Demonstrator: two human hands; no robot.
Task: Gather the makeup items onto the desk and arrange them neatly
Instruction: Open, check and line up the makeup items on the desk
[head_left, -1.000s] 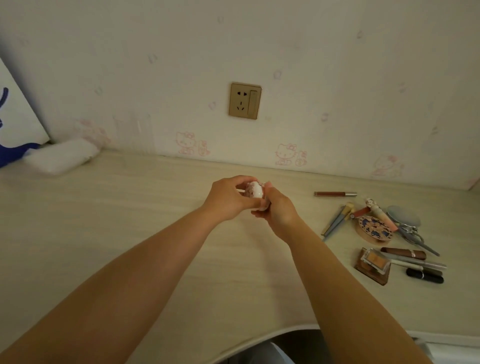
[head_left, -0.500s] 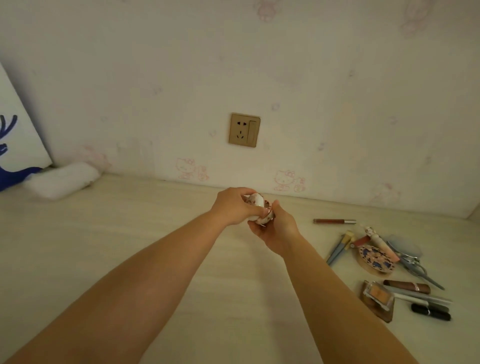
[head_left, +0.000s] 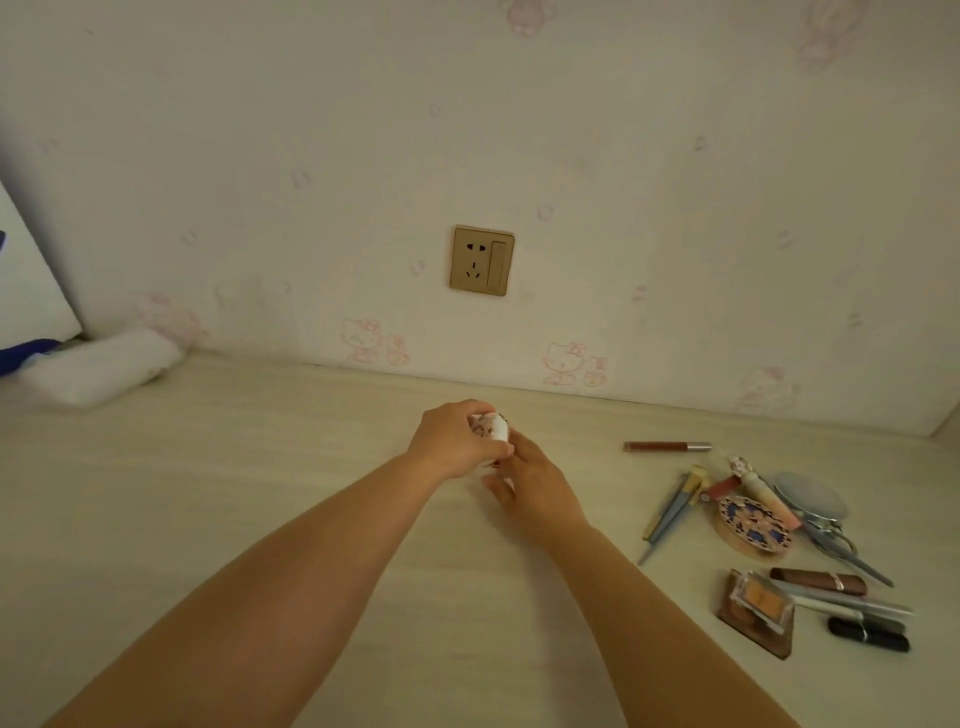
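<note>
Both hands have sunk toward the bench (head_left: 260, 519) since half a second ago, and the small white patterned pot (head_left: 492, 427) now sits lower, in front of and below the wall socket (head_left: 482, 261). The left hand (head_left: 453, 441) curls round the pot from above, fingers wrapped over its top. The right hand (head_left: 535, 483) lies just under and beside it, fingers loosely spread and touching its lower edge; whether it pinches anything I cannot tell. My guess is that one hand steadies while the other guides the pot down to a spot on the bench.

Right of the socket and nearer the camera lies the rest of the makeup, in a loose heap: a brown lip pencil (head_left: 667, 447) lies alone nearest the wall, then grey-blue pens (head_left: 670, 512), a round patterned compact (head_left: 756, 525), a small mirror (head_left: 810, 493), scissors (head_left: 841, 551), an orange blush palette (head_left: 761, 605), a brown lipstick (head_left: 818, 581) and a black tube (head_left: 867, 634). Several overlap or lie crooked — sorting still seems needed.

Left of the socket, well apart, a white folded cloth (head_left: 104, 369) rests against the wall. Nothing stands between the pot and the bench below it.
</note>
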